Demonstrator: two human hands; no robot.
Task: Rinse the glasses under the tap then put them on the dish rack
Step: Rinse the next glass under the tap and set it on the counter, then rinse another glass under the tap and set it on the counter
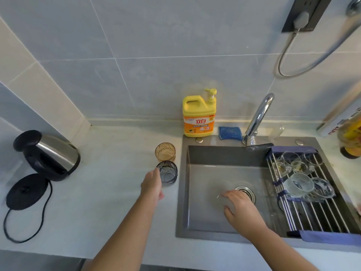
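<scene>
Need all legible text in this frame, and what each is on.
"立白": front label of the yellow detergent bottle.
Small print under it, same label: too small to read.
Red letters on the white box at the right edge: blurred, unreadable.
Label of the dark bottle beside it: blurred, unreadable.

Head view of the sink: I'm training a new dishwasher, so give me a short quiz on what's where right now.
1. True or false: the amber glass stands on the dish rack.
2. The left hand is at which thing? A the dark glass; B the kettle; C the drain.
3. Fill in: the blue scouring pad lies between the yellow detergent bottle and the ____.
Key: 1 false, it stands on the counter, not the dish rack; 2 A; 3 tap.
</scene>
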